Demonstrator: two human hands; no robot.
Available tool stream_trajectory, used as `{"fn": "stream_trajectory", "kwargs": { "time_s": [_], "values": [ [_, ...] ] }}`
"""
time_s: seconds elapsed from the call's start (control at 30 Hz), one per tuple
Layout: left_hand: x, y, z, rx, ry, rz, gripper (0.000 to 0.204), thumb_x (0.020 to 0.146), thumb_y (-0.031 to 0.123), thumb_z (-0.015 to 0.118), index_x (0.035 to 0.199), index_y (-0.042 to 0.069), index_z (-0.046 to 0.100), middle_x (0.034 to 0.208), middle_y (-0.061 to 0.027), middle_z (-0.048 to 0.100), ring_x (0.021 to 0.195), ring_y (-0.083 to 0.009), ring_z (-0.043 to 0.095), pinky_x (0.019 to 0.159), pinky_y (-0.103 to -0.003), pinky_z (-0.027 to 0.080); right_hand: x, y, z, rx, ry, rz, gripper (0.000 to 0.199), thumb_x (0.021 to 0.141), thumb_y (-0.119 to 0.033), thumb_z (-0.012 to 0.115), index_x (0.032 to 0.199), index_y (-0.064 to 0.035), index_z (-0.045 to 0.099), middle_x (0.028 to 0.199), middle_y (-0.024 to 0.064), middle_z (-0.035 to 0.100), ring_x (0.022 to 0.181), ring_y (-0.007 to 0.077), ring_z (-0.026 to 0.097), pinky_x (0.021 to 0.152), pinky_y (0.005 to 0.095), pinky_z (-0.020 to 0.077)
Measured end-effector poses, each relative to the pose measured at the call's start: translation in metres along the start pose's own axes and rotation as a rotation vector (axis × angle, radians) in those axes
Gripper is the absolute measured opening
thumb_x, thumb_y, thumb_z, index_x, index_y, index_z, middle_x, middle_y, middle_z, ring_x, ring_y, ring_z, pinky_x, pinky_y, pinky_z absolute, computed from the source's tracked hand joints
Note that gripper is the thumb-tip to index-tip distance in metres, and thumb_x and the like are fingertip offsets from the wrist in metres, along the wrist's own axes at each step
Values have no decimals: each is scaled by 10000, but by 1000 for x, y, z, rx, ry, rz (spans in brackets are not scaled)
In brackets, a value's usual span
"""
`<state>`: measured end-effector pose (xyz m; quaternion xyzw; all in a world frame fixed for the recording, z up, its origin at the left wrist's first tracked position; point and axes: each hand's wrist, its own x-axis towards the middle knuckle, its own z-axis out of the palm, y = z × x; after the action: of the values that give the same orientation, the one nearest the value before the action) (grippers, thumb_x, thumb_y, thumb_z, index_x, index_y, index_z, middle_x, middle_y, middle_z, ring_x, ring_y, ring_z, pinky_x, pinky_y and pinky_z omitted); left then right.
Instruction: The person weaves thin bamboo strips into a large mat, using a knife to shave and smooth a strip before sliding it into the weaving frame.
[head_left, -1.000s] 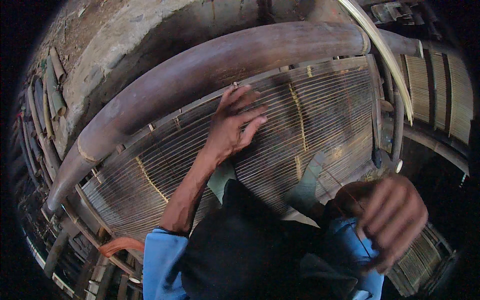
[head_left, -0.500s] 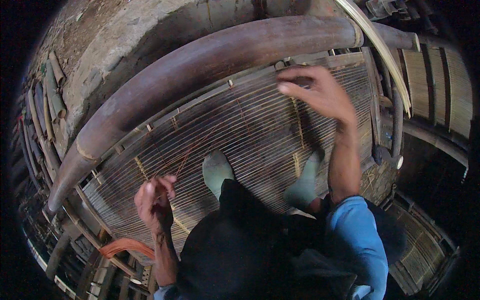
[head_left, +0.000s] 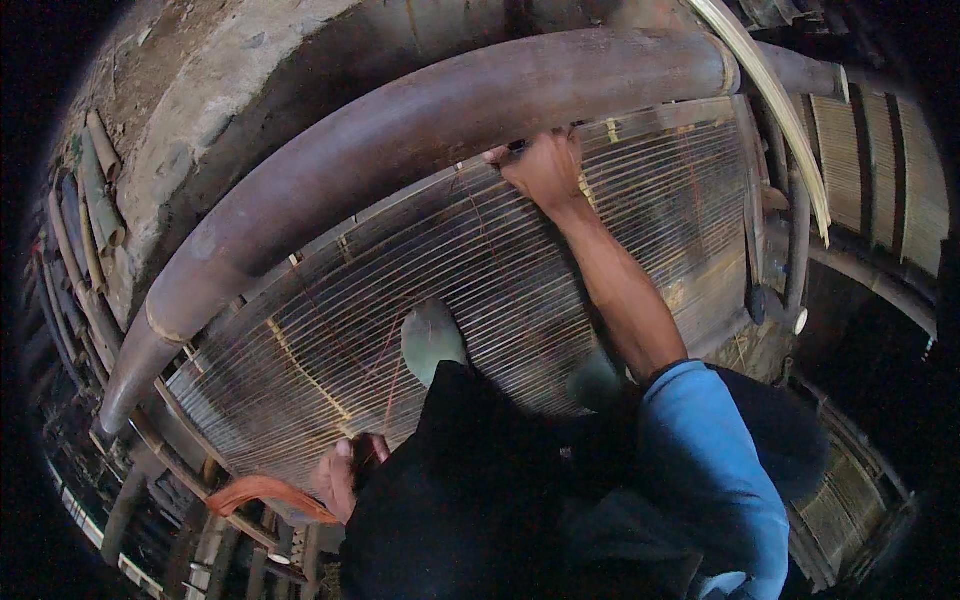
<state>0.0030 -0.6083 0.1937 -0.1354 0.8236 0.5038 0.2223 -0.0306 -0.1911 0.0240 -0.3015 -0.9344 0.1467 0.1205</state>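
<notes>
A panel of thin parallel bamboo strips, with thin red string tied across it, lies spread out below me. At its far edge, just under a thick bamboo pole, my right hand is closed in a fist; something small and dark shows at its fingers, too hidden to name. Near the panel's front left edge my left hand is closed in a pinch, partly covered by my dark clothing. A red string runs from its fingers up across the strips.
The thick brown bamboo pole curves across the far side. An orange string bundle hangs by my left hand. My green-covered foot rests among the strips. Pale split strips lean at right; bamboo lengths are piled far left.
My right hand has moved left to the panel's far edge and closed. My left hand has come nearer to me and slightly right, and the red string by it stretches straighter.
</notes>
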Motion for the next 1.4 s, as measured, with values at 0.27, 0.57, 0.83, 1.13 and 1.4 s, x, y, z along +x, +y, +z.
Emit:
{"fn": "stream_trajectory", "kwargs": {
  "time_s": [0.27,0.57,0.83,1.13,1.4],
  "values": [
    [-4,-28,-39,-312,-25,-525,485,913,446,615,979,-34,635,860,-167,669,826,-290,636,797,-417,512,-8,3,-12,151,-164,-56,371,795,-439,712,909,-87,723,916,161,700,941,364,644,897,496,462],
    [70,-87,-63,-361,227,-423,314,944,223,610,702,109,445,576,-55,407,536,-216,436,726,-403,504,1,60,-109,-172,-381,-673,298,839,-301,697,935,-20,667,915,200,676,971,399,640,859,485,501],
    [120,-90,-51,287,-272,-188,203,948,200,595,839,31,566,685,-95,544,627,-211,543,726,-373,513,-28,201,-228,-391,-1016,-262,305,908,-286,619,1117,-65,607,1075,149,630,1062,332,602,907,459,478],
    [150,79,26,760,-429,667,189,891,81,615,1047,-23,639,825,-148,677,751,-213,639,703,-350,514,47,349,-100,330,74,12,358,885,-369,587,1095,-94,679,1091,128,661,1080,333,597,934,431,465],
    [87,205,168,1139,-688,925,270,766,-5,659,1036,13,643,889,-204,641,797,-413,624,722,-449,504,30,240,-170,217,-216,3,315,876,-327,601,1065,-88,680,1073,129,655,1026,319,597,867,428,470]
  ]
}}
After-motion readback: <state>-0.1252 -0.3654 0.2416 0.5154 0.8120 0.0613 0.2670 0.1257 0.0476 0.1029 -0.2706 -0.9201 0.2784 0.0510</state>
